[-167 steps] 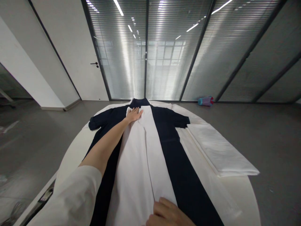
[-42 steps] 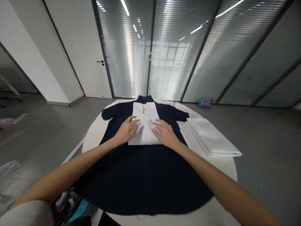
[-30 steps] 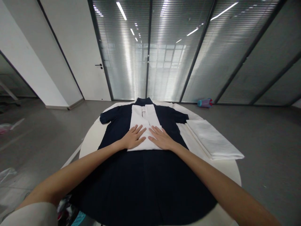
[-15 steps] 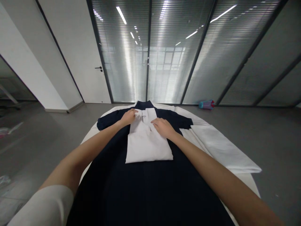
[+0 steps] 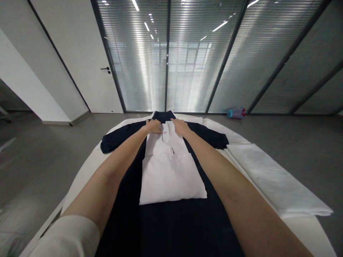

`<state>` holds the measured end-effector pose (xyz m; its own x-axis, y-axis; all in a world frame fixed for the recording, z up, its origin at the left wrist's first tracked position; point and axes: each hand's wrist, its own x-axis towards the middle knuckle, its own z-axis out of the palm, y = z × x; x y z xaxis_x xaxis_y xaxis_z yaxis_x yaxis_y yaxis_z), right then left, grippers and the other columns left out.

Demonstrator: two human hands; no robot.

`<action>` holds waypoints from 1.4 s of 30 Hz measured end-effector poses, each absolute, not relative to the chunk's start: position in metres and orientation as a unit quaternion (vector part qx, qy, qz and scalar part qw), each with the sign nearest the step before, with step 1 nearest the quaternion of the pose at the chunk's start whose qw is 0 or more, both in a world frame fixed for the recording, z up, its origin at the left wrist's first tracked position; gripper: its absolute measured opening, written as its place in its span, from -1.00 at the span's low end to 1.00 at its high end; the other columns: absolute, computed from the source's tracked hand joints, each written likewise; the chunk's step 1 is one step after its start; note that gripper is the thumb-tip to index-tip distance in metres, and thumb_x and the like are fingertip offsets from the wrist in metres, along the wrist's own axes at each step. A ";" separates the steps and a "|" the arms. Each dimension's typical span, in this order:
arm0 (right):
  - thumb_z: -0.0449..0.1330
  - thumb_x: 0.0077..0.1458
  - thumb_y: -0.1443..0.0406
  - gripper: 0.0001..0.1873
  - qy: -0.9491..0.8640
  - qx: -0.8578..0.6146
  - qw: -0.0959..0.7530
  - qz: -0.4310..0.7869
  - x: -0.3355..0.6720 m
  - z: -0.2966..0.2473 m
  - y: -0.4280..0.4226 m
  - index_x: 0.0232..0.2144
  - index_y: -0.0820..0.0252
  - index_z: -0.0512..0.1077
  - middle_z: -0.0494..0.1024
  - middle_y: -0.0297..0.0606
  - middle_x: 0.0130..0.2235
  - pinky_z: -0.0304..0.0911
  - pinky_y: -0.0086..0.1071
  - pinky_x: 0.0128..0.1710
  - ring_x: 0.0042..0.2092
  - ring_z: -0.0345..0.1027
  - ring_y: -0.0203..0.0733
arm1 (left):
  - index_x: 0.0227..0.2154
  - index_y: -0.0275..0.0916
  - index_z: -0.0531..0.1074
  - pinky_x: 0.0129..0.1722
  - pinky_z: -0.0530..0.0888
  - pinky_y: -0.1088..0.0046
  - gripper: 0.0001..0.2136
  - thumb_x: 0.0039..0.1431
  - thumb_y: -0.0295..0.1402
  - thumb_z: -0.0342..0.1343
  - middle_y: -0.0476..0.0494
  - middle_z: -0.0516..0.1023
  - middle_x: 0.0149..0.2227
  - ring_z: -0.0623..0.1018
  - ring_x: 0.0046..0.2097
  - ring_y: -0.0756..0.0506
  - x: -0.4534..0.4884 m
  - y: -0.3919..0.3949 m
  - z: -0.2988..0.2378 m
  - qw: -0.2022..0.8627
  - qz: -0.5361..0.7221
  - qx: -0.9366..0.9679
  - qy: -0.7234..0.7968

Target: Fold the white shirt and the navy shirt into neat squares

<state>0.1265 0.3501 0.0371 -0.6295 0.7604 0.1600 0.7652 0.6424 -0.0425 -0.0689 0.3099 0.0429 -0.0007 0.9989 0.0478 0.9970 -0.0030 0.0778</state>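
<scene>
You are leaning over the round white table (image 5: 83,171), which is carrying everything here; nothing in view is sitting inside a container. Spread flat across it, the wide dark navy cloth garment with short sleeves (image 5: 171,228) is lying with its collar at the far edge and its smooth, matte body running toward you. On the table's right side, the long folded stack of white sheet fabric (image 5: 276,182) is resting beside the navy garment, its edges crisp and layered. On top of the navy garment, along its middle, the folded white fabric garment (image 5: 170,171) is sitting as a soft rectangle, slightly puffed at the near fold and narrower toward the collar.

Your left hand (image 5: 153,126) and right hand (image 5: 180,127) are both resting at the far top end of the white garment, fingers curled down onto its collar area. Whether they are pinching the cloth or only pressing on it cannot be told from here.

Half a second ago your hands were lower on the white garment; they are now reaching further up toward the collar. Far back on the grey floor, a small teal and pink bottle (image 5: 235,113) is lying by the glass wall (image 5: 187,57).
</scene>
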 end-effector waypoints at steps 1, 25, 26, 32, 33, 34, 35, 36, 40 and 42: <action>-0.08 0.27 0.47 -0.30 -0.903 -0.421 0.087 -0.018 0.124 0.036 0.352 0.43 0.26 0.01 0.18 0.05 0.39 0.15 0.02 0.22 0.32 0.11 0.21 | -0.01 -0.29 0.52 0.16 0.24 -0.16 -0.55 -0.04 -0.40 0.28 -0.42 0.53 0.09 0.43 0.15 -0.47 -0.067 0.308 0.045 -0.004 0.046 0.707 0.705; 0.21 0.16 0.39 -0.72 -0.965 -0.260 0.031 -0.033 0.200 0.058 0.226 -0.05 0.24 0.47 0.56 -0.08 -0.05 0.22 -0.32 -0.13 -0.05 0.44 -0.02 | -0.08 -0.19 0.46 -0.23 0.43 0.41 -0.79 0.25 -0.32 0.12 -0.16 0.58 -0.07 0.61 -0.11 -0.17 -0.009 0.135 0.061 -0.050 0.027 0.777 0.627; 0.26 0.14 0.34 -0.71 -0.965 -0.261 0.022 0.022 0.201 0.062 0.230 -0.05 0.24 0.48 0.57 -0.10 -0.06 0.25 -0.34 -0.15 -0.07 0.46 -0.04 | -0.08 -0.17 0.47 -0.22 0.44 0.42 -0.77 0.22 -0.28 0.15 -0.14 0.59 -0.07 0.61 -0.11 -0.17 -0.012 0.135 0.065 -0.024 0.031 0.780 0.624; 0.05 0.33 0.26 -0.67 -0.940 -0.277 0.165 0.114 0.189 0.081 0.246 -0.04 0.24 0.55 0.58 -0.08 -0.02 0.29 -0.29 0.05 0.01 0.45 -0.09 | -0.11 -0.19 0.56 -0.01 0.47 0.33 -0.69 0.33 -0.14 0.01 -0.17 0.59 -0.02 0.59 -0.02 -0.17 -0.020 0.152 0.078 0.012 0.141 0.765 0.628; -0.01 0.36 0.25 -0.62 -0.932 -0.293 0.191 0.094 0.185 0.078 0.246 0.04 0.23 0.52 0.55 -0.06 0.07 0.25 -0.23 0.13 0.10 0.40 -0.05 | -0.04 -0.21 0.54 0.07 0.44 0.32 -0.67 0.37 -0.18 -0.04 -0.20 0.57 0.04 0.56 0.05 -0.17 -0.020 0.156 0.074 -0.005 0.163 0.763 0.625; -0.05 0.39 0.23 -0.57 -0.927 -0.310 0.198 0.078 0.180 0.072 0.245 0.14 0.21 0.46 0.47 -0.04 0.18 0.19 -0.16 0.21 0.21 0.31 -0.01 | 0.04 -0.22 0.50 0.15 0.40 0.29 -0.65 0.40 -0.20 -0.07 -0.23 0.54 0.11 0.52 0.13 -0.17 -0.020 0.161 0.068 -0.015 0.173 0.764 0.622; -0.08 0.41 0.19 -0.51 -0.923 -0.330 0.187 0.068 0.176 0.065 0.243 0.25 0.19 0.36 0.36 -0.02 0.29 0.12 -0.09 0.27 0.31 0.19 0.04 | 0.13 -0.21 0.45 0.22 0.35 0.25 -0.61 0.42 -0.19 -0.11 -0.25 0.49 0.18 0.46 0.21 -0.18 -0.020 0.164 0.060 -0.014 0.170 0.765 0.621; -0.12 0.42 0.15 -0.46 -0.920 -0.350 0.162 0.065 0.172 0.057 0.241 0.34 0.18 0.24 0.22 -0.02 0.37 0.05 -0.02 0.31 0.38 0.05 0.09 | 0.20 -0.19 0.39 0.26 0.29 0.19 -0.58 0.44 -0.17 -0.15 -0.25 0.43 0.25 0.39 0.28 -0.20 -0.020 0.167 0.051 -0.005 0.156 0.766 0.624; -0.23 0.44 0.08 -0.36 -0.919 -0.383 0.041 0.079 0.167 0.027 0.231 0.45 0.16 -0.01 -0.04 -0.05 0.47 -0.16 0.08 0.38 0.47 -0.23 0.16 | 0.33 -0.09 0.22 0.34 0.11 -0.01 -0.51 0.47 -0.08 -0.26 -0.24 0.29 0.36 0.19 0.40 -0.26 -0.025 0.168 0.022 0.040 0.100 0.781 0.615; -0.24 0.44 0.08 -0.36 -0.924 -0.370 0.046 0.080 0.170 0.022 0.228 0.44 0.18 0.01 0.02 -0.04 0.45 -0.16 0.06 0.38 0.46 -0.20 0.15 | 0.32 -0.10 0.23 0.33 0.13 0.00 -0.50 0.46 -0.07 -0.26 -0.26 0.34 0.32 0.25 0.37 -0.24 -0.027 0.164 0.017 0.036 0.116 0.792 0.599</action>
